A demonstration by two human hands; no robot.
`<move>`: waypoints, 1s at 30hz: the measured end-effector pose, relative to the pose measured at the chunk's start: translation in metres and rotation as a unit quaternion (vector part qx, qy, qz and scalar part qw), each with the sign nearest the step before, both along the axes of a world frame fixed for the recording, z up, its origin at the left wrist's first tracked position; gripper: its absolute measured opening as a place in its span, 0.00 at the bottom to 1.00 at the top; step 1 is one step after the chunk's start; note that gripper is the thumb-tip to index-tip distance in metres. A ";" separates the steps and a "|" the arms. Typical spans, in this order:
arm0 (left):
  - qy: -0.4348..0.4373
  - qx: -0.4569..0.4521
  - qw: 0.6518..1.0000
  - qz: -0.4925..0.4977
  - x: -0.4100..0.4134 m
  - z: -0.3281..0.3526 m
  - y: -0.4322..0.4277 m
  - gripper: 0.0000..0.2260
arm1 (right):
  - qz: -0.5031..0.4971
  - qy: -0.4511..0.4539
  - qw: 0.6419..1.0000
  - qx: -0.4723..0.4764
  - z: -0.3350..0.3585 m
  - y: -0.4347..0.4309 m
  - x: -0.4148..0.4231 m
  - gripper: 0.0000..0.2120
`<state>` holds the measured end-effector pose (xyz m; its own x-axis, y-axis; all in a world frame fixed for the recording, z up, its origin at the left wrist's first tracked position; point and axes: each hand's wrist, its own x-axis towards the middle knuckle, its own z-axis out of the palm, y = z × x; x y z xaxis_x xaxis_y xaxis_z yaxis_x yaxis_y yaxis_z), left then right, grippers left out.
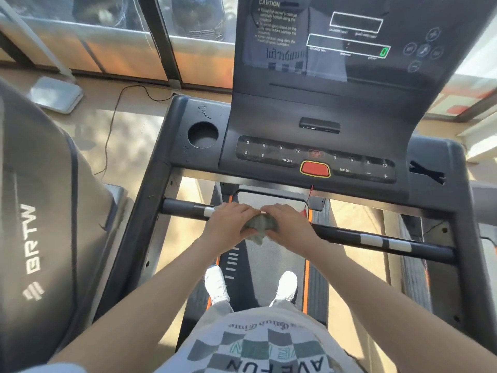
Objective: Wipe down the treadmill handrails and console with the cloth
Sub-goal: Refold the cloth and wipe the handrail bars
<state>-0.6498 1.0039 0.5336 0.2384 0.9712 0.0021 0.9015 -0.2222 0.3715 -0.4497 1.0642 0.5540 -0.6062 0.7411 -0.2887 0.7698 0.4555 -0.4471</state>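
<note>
The cloth [259, 224], a bunched grey-green wad, sits on the bar [349, 237], one corner hanging below it. The bar's long axis runs crosswise, dipping toward the right. The left hand [230, 224] and right hand [289, 224] curl over the bar, knuckles up, gripping the cloth between them. Above the bar lies the console [317, 157] with its red button [315, 169]; below the bar is the belt [269, 265]. Left of the bar stands another machine [40, 211] on a sunlit floor [129, 135], with windows [193, 20] beyond. The fingertips are hidden behind the bar, and the console's top is cut off.
</note>
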 end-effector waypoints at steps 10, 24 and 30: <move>0.032 0.023 0.994 0.103 -0.062 0.005 -0.026 0.20 | 0.058 0.043 0.997 -0.033 -0.006 0.004 -0.070 0.16; 0.040 0.054 0.985 0.158 -0.090 -0.002 -0.041 0.22 | 0.026 0.069 0.994 -0.075 -0.005 0.001 -0.095 0.20; 0.001 0.071 0.991 0.109 -0.043 -0.012 -0.035 0.21 | -0.005 0.025 0.998 -0.055 0.009 0.001 -0.049 0.16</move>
